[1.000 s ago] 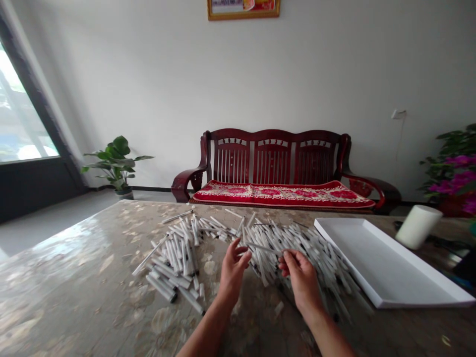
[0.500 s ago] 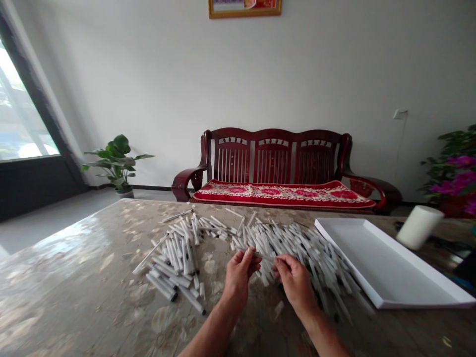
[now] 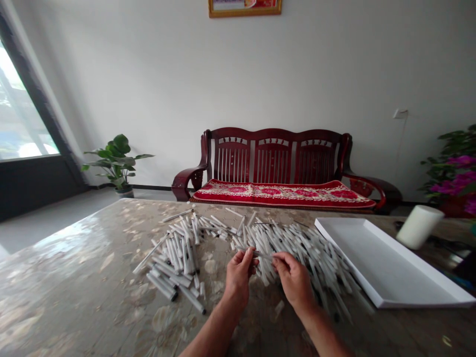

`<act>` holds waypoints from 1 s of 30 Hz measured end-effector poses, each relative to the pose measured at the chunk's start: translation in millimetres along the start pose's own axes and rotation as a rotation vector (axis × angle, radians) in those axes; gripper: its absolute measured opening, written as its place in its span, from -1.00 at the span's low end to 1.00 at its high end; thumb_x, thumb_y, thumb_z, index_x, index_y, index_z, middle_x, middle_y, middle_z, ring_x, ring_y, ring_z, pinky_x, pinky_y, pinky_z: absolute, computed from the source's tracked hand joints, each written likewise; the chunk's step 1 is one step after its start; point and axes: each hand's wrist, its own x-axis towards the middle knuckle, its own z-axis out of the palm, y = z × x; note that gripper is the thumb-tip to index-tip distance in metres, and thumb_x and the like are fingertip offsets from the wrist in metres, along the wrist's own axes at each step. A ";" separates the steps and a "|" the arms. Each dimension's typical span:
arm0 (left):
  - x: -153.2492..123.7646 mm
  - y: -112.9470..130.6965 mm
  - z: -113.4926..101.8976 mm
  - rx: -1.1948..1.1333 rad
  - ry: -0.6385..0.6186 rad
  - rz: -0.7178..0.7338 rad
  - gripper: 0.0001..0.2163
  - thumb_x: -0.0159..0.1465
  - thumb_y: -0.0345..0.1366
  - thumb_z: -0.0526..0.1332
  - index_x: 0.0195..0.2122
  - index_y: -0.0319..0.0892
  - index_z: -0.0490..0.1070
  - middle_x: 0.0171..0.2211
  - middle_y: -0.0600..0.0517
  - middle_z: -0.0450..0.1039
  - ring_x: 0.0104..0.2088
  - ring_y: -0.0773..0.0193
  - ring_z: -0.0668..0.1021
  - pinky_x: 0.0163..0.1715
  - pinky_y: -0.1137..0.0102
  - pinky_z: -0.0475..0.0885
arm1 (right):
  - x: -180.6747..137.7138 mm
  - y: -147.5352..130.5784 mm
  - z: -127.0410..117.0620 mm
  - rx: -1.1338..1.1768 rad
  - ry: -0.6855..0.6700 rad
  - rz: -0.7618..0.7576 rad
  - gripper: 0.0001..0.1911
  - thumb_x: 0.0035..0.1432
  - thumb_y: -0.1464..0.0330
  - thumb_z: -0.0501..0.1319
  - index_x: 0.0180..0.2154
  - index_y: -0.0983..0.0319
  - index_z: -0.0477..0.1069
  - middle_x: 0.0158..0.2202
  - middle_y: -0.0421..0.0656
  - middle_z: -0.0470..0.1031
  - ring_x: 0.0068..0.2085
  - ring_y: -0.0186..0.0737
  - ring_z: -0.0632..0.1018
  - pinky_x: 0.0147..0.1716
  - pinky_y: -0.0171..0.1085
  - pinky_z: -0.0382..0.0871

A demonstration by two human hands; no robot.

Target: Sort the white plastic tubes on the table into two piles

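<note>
At the far left, beyond the table, a potted plant [image 3: 115,161] stands on the floor beside the window. The marbled table [image 3: 70,282] is bare along its left edge. Toward the middle, a loose heap of white pen tubes [image 3: 178,255] lies fanned out, some with dark tips, and a few strays reach toward the far edge. Just right of that heap the left hand [image 3: 238,278] is raised slightly over the near half of the table, thumb and fingers pinched closed on one end of a thin pen part [image 3: 263,255]. This part spans the small gap between the two hands, just above the near fringe of the tubes. The right hand [image 3: 294,280] nips its other end between thumb and forefinger, with the remaining fingers curled in. Behind and to the right of the hands, a larger heap of pens [image 3: 312,250] spreads as far as a white tray [image 3: 390,277], which lies slantwise toward the right edge. Past the tray, near the far right corner, a white cylinder [image 3: 418,226] stands tilted. A dark wooden bench [image 3: 275,158] with a red cushion sits against the wall behind the table.
</note>
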 end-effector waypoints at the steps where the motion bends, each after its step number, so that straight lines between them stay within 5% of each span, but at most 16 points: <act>1: 1.1 -0.6 -0.2 0.000 0.004 -0.003 -0.54 -0.22 0.02 0.52 -0.48 -0.26 0.50 -0.64 0.13 0.42 -0.65 0.52 0.35 -0.65 0.59 0.18 | 1.0 -0.1 -0.5 -0.013 0.025 -0.047 -0.71 0.19 0.13 0.18 -0.29 0.18 0.53 -0.35 -0.09 0.62 -0.29 -0.10 0.62 -0.27 -0.23 0.50; 4: 5.2 -0.9 -0.7 -0.007 0.025 0.000 -0.53 -0.24 0.01 0.53 -0.45 -0.26 0.52 -0.57 0.11 0.46 -0.62 0.50 0.39 -0.66 0.59 0.17 | 3.4 2.0 -0.5 -0.013 0.043 -0.049 -0.69 0.21 0.12 0.15 -0.21 0.19 0.53 -0.28 -0.06 0.63 -0.28 -0.10 0.62 -0.27 -0.23 0.51; 8: 10.0 0.1 -0.6 -0.002 0.033 0.002 -0.51 -0.29 0.01 0.54 -0.46 -0.26 0.52 -0.54 0.08 0.48 -0.62 0.50 0.40 -0.67 0.58 0.16 | 5.5 8.9 1.4 -0.046 -0.059 0.074 -0.56 0.29 0.05 0.01 -0.35 0.17 0.50 -0.55 -0.14 0.54 -0.53 -0.14 0.57 -0.53 -0.26 0.44; 15: 12.1 0.2 0.3 -0.018 0.028 -0.023 -0.48 -0.32 0.03 0.55 -0.46 -0.27 0.53 -0.55 0.09 0.48 -0.62 0.53 0.38 -0.68 0.61 0.14 | 8.3 7.4 -0.5 -0.086 0.055 -0.066 -0.67 0.19 0.15 0.15 -0.15 0.17 0.54 -0.22 -0.07 0.64 -0.22 -0.08 0.64 -0.23 -0.22 0.50; 20: 12.5 -1.7 -0.5 0.008 0.032 -0.015 -0.48 -0.30 0.04 0.54 -0.46 -0.27 0.53 -0.55 0.10 0.47 -0.62 0.53 0.38 -0.68 0.60 0.15 | 8.8 9.2 0.0 -0.109 -0.018 0.044 -0.56 0.28 0.07 0.01 -0.32 0.19 0.54 -0.54 -0.13 0.56 -0.55 -0.17 0.55 -0.54 -0.27 0.42; 26: 12.5 -1.9 -0.1 0.023 0.029 -0.001 -0.48 -0.29 0.05 0.53 -0.44 -0.26 0.53 -0.53 0.09 0.46 -0.62 0.53 0.37 -0.68 0.60 0.12 | 11.1 8.1 -1.2 -0.079 0.062 -0.064 -0.68 0.20 0.14 0.13 -0.21 0.19 0.54 -0.28 -0.06 0.63 -0.25 -0.09 0.63 -0.25 -0.23 0.49; 30: 11.3 -2.1 0.4 0.027 0.023 0.003 -0.49 -0.28 0.05 0.53 -0.46 -0.26 0.52 -0.56 0.11 0.43 -0.63 0.53 0.35 -0.68 0.60 0.11 | 10.8 8.6 -1.9 -0.126 -0.015 0.025 -0.58 0.27 0.07 0.02 -0.29 0.18 0.53 -0.47 -0.11 0.58 -0.44 -0.13 0.59 -0.46 -0.27 0.44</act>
